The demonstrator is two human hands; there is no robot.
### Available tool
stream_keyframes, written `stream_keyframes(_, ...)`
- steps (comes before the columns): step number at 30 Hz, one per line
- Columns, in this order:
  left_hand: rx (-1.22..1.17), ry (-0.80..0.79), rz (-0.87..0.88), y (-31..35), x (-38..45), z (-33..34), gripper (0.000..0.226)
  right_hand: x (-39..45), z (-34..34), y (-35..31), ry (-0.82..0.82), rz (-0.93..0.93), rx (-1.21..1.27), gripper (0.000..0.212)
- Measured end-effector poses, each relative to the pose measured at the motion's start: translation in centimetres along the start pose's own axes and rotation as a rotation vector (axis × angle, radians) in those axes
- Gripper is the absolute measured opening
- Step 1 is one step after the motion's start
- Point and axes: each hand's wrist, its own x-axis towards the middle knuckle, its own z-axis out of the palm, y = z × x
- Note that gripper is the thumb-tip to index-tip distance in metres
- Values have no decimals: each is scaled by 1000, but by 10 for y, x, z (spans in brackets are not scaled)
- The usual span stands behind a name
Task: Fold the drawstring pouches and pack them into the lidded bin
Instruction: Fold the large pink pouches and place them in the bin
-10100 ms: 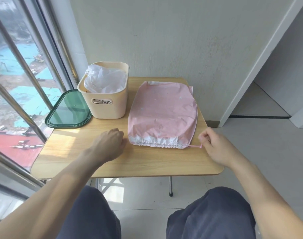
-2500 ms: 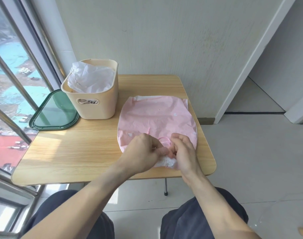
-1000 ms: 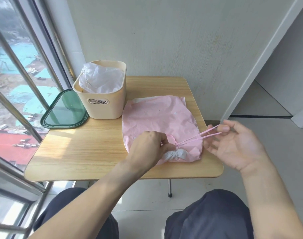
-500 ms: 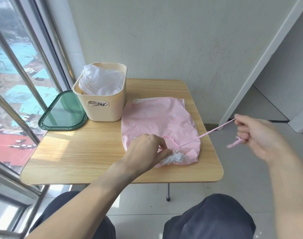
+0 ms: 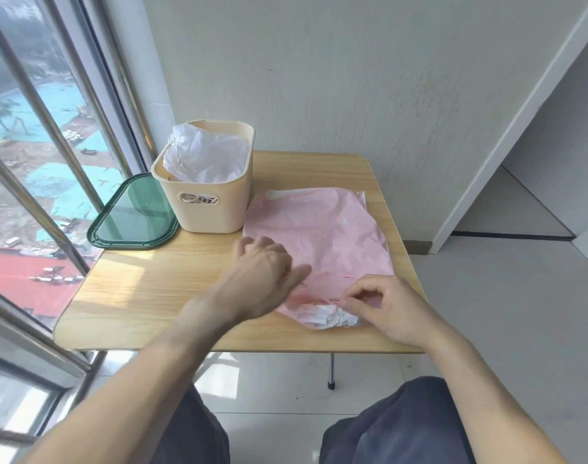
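A pink drawstring pouch [image 5: 322,239] lies flat on the wooden table [image 5: 152,289], its white mouth [image 5: 329,319] gathered tight at the near edge. My left hand [image 5: 264,272] rests on the pouch's left side with fingers spread and relaxed. My right hand [image 5: 383,308] sits at the gathered mouth, its thumb and forefinger pinching the thin pink drawstring [image 5: 336,301]. The beige bin [image 5: 215,212] stands behind and to the left of the pouch, with a white pouch [image 5: 205,155] stuffed inside. Its green lid [image 5: 135,217] lies flat beside the bin on the left.
The table stands against a pale wall, with a window and metal bars [image 5: 51,128] along its left side. The lid overhangs the table's left edge. Bare wood shows at the front left. My knees are below the table's near edge.
My right hand, which had pulled the drawstring out far to the right, has come back to the gathered mouth. My left hand has let go of the mouth and shifted up and left onto the pouch.
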Motion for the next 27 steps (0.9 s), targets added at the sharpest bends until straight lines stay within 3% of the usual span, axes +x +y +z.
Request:
stream_keyframes(2,55,-14,-163,-27,-9,-18,71,-3,1,0,-16,-11,-24,7)
stream_keyframes(5,272,-179,-477,-61,-24,-37,57,-5,5,4,-7,-17,-48,8)
stream_keyframes(7,271,-99,-545,-61,-26,-33,49,-5,8,7,30,-29,-38,8)
stream_keyframes(10,-124,308,-243,-29,-26,-16,32,-3,13,9,45,-42,-46,7)
stream_keyframes(11,-239,328,-106,-14,-25,-10,30,-1,14,10,39,-39,-51,8)
stream_keyframes(13,-330,194,71,14,-25,-2,38,1,18,9,32,-33,-64,10)
stream_keyframes(15,-218,67,143,32,-24,11,49,2,18,8,36,-35,-76,10)
stream_keyframes(19,14,36,171,50,-25,27,43,0,16,4,28,-29,-81,12)
stream_keyframes(25,-127,19,74,49,-24,18,38,-11,6,1,61,-86,-248,19)
stream_keyframes(27,-122,38,41,47,-27,15,30,-13,5,0,89,-100,-259,13)
